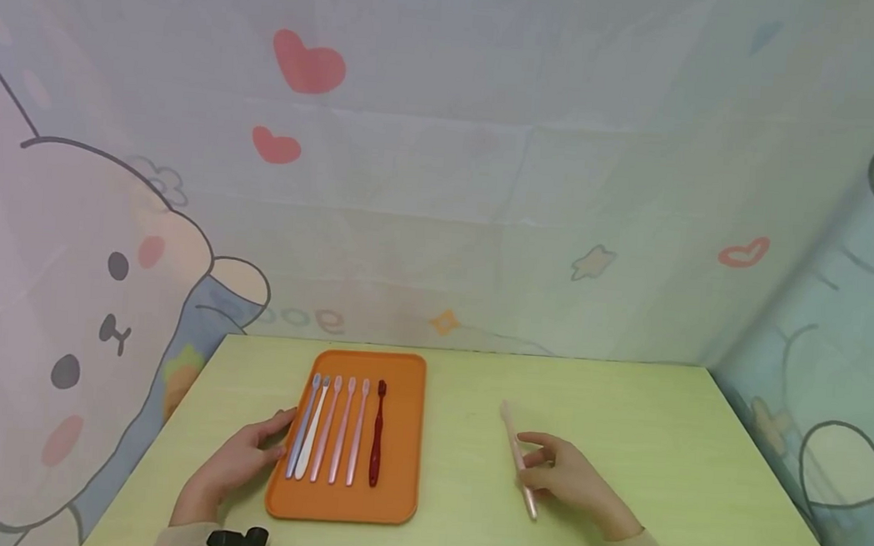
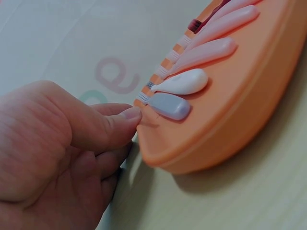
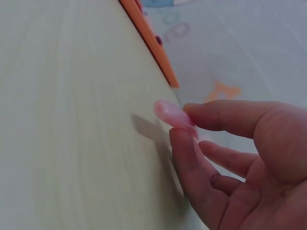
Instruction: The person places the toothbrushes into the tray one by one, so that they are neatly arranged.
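On the table lies an orange tray (image 1: 398,479) with a row of toothbrushes, heads toward the back: a bluish one (image 2: 170,106), a white one (image 2: 184,81), three pink ones (image 1: 341,434) and a dark red one (image 1: 377,436) set a little apart. My left hand (image 1: 239,460) pinches the tray's left rim between thumb and index finger. To the right of the tray, my right hand (image 1: 567,480) holds a pink toothbrush (image 3: 168,112) by its handle between thumb and fingers. The handle hangs just above the table and casts a shadow; its head points away from me.
The pale yellow-green table (image 1: 645,428) reaches back to a cloth backdrop (image 1: 425,222) printed with hearts and a cartoon animal. A second printed cloth side (image 1: 838,348) stands along the right. Bands with small black devices (image 1: 240,542) sit on the wrists.
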A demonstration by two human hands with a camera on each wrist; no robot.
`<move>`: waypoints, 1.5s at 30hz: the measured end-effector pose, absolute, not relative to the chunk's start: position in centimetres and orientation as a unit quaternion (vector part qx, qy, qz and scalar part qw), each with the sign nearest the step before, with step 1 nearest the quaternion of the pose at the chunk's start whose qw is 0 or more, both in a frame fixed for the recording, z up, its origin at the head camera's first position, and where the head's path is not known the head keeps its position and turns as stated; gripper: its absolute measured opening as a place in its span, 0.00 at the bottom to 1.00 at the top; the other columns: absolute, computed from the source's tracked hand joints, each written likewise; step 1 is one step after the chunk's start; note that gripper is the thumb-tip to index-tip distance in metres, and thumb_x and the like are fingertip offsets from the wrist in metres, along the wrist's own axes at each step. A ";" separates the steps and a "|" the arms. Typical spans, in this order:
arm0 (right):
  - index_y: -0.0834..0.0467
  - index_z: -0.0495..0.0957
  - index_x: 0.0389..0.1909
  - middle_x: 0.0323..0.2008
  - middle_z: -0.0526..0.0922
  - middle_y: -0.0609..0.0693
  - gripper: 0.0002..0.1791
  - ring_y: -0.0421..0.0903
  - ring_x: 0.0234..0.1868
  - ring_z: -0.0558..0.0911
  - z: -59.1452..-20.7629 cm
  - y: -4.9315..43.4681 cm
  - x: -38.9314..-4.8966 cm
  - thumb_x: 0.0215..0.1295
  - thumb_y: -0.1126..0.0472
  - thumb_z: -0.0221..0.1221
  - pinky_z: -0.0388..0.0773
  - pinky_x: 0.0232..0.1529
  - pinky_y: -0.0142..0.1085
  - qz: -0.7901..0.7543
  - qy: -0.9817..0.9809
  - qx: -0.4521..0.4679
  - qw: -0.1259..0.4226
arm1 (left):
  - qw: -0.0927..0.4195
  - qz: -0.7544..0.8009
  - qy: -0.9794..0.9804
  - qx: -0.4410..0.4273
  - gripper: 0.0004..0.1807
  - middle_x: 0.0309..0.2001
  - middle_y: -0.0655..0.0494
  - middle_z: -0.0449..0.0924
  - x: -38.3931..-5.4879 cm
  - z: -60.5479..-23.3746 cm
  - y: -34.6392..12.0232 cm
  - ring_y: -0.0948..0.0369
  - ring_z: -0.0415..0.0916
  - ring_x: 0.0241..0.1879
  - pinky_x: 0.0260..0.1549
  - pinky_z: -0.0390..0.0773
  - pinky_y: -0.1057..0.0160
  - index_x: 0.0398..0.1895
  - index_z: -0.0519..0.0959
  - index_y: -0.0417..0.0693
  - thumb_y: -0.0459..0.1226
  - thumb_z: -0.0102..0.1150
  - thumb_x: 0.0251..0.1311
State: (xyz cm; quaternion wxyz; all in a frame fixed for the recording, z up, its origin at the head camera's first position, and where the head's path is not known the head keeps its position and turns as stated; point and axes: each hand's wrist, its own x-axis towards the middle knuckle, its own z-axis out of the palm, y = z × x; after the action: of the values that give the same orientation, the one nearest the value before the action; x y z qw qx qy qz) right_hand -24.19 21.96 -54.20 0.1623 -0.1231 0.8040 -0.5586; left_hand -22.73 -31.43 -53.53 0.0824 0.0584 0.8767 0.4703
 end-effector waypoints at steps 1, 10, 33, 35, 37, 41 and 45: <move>0.71 0.66 0.76 0.48 0.83 0.59 0.41 0.49 0.37 0.86 -54.3 21.3 -24.3 0.65 0.66 0.70 0.88 0.35 0.40 -0.560 0.802 -0.127 0.163 | 0.081 0.469 0.877 0.058 0.36 0.80 0.29 0.57 -22.7 -53.5 -31.4 0.34 0.50 0.81 0.77 0.49 0.33 0.81 0.65 0.35 0.27 0.61 0.70; 0.69 0.68 0.76 0.46 0.85 0.58 0.40 0.48 0.37 0.88 -53.8 15.7 -24.8 0.65 0.66 0.70 0.89 0.36 0.39 -0.572 0.791 -0.155 0.149 | 0.080 0.477 0.873 0.063 0.36 0.80 0.30 0.57 -22.9 -53.6 -31.2 0.34 0.49 0.81 0.77 0.50 0.34 0.81 0.63 0.33 0.27 0.61 0.71; 0.65 0.73 0.74 0.47 0.84 0.57 0.36 0.46 0.37 0.89 -53.2 4.9 -25.0 0.65 0.66 0.71 0.90 0.37 0.40 -0.619 0.759 -0.152 0.137 | 0.084 0.478 0.872 0.062 0.36 0.80 0.29 0.56 -23.1 -53.9 -31.6 0.33 0.48 0.81 0.77 0.48 0.33 0.81 0.63 0.33 0.26 0.60 0.71; 0.65 0.74 0.73 0.46 0.85 0.56 0.35 0.46 0.37 0.88 -53.2 4.4 -25.0 0.65 0.65 0.71 0.89 0.36 0.39 -0.608 0.769 -0.152 0.130 | 0.084 0.479 0.871 0.060 0.36 0.80 0.30 0.56 -23.0 -53.8 -31.6 0.33 0.48 0.81 0.77 0.48 0.33 0.81 0.63 0.33 0.25 0.60 0.70; 0.65 0.76 0.71 0.44 0.85 0.54 0.34 0.45 0.37 0.87 -53.2 3.9 -25.0 0.65 0.66 0.72 0.88 0.35 0.38 -0.596 0.779 -0.152 0.121 | 0.087 0.480 0.871 0.059 0.36 0.80 0.30 0.56 -23.0 -53.7 -31.5 0.33 0.48 0.81 0.77 0.49 0.33 0.81 0.63 0.33 0.25 0.60 0.71; 0.64 0.76 0.71 0.41 0.86 0.50 0.33 0.44 0.35 0.87 -52.9 2.9 -25.1 0.66 0.65 0.72 0.87 0.34 0.37 -0.559 0.809 -0.147 0.106 | 0.087 0.480 0.871 0.059 0.36 0.80 0.30 0.56 -23.0 -53.8 -31.4 0.33 0.48 0.81 0.77 0.49 0.33 0.81 0.63 0.33 0.25 0.59 0.70; 0.64 0.76 0.71 0.40 0.86 0.49 0.33 0.43 0.34 0.86 -52.7 2.3 -25.2 0.66 0.66 0.72 0.87 0.34 0.37 -0.537 0.826 -0.137 0.104 | 0.086 0.480 0.871 0.059 0.36 0.80 0.30 0.56 -23.0 -53.8 -31.4 0.33 0.48 0.81 0.77 0.49 0.33 0.81 0.63 0.33 0.25 0.59 0.70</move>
State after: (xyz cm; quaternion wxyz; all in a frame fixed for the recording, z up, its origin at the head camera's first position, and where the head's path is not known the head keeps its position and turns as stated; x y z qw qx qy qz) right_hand -25.20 2.27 -52.71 0.1043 -0.1366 0.8261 -0.5366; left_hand -23.01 -31.43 -53.81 0.0856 0.0586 0.8713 0.4796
